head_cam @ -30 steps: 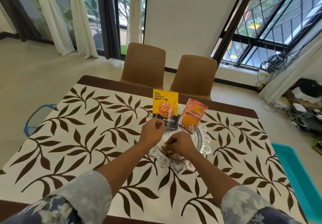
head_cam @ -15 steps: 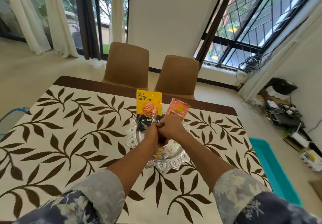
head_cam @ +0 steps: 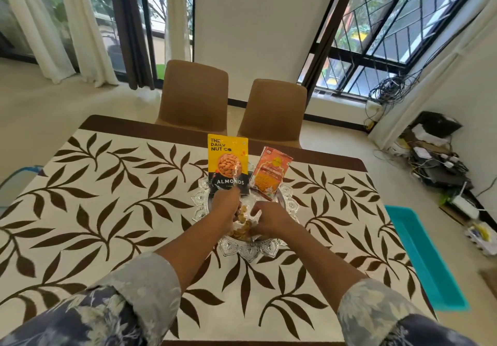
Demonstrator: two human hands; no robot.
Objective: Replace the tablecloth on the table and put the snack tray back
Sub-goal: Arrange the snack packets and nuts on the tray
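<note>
Snack tray (head_cam: 250, 251): silver with a scalloped rim, sitting on the worktop (head_cam: 161, 127) near the middle, a touch toward 12 o'clock.
Tablecloth (head_cam: 107, 211): white with brown leaf sprays, spread flat; a dark brown strip of worktop shows along the 12 o'clock edge.
Almond pouch (head_cam: 227, 165): yellow and black, standing upright at the tray's 11 o'clock.
Orange pouch (head_cam: 271, 176): just beside the almonds at the tray's 1 o'clock, tilted to the right.
Clear packet (head_cam: 242, 228): yellowish snacks inside, down in the tray between both hands.
Left hand (head_cam: 226, 203): in over the tray from 7 o'clock. Its grip is curled round the packet's left side, with the knuckles up against the almond pouch's base.
Right hand (head_cam: 269, 219): in from 5 o'clock, grip clamped on the packet's right side.
Sleeves (head_cam: 134, 292): grey-blue floral, ending at the forearms.
Chairs (head_cam: 193, 95): 2 tan ones, side by side at 12 o'clock.
Teal bin (head_cam: 427, 259): on the floor at 3 o'clock, beside the worktop.
Cables (head_cam: 441, 162): a tangle with boxes at 2 o'clock, by the wall.
</note>
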